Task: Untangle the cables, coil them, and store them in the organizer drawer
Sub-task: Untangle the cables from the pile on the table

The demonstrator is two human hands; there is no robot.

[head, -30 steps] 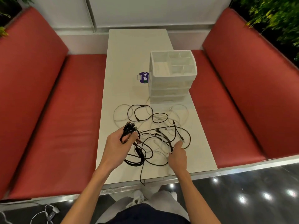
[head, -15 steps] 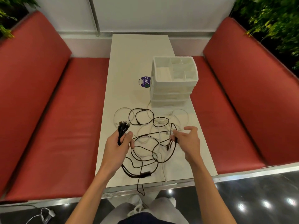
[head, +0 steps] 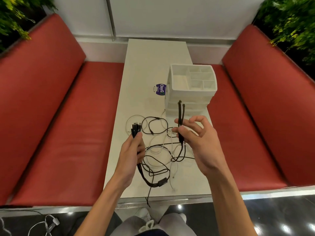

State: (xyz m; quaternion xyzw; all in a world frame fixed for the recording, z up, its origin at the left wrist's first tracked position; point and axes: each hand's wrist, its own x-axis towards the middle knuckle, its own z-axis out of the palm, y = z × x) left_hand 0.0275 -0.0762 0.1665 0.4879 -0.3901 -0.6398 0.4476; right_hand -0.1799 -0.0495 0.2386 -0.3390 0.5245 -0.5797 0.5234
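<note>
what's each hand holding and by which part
Left hand grips the black plug bundle just below its connectors; right hand pinches two black cable ends partway down their leads.

white tbl (head: 148,65) | red benches both sides (head: 51,125) | white wall bhd (head: 170,14) | plants top corners (head: 289,23) | dark glossy floor (head: 272,218)

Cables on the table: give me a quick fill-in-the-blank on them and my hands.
The left hand grips a bundle of ____ connector ends.
The right hand pinches two black cable ends pointing ____.
The white organizer stands on a table between two ____ benches.
Missing words: black; up; red.
</note>
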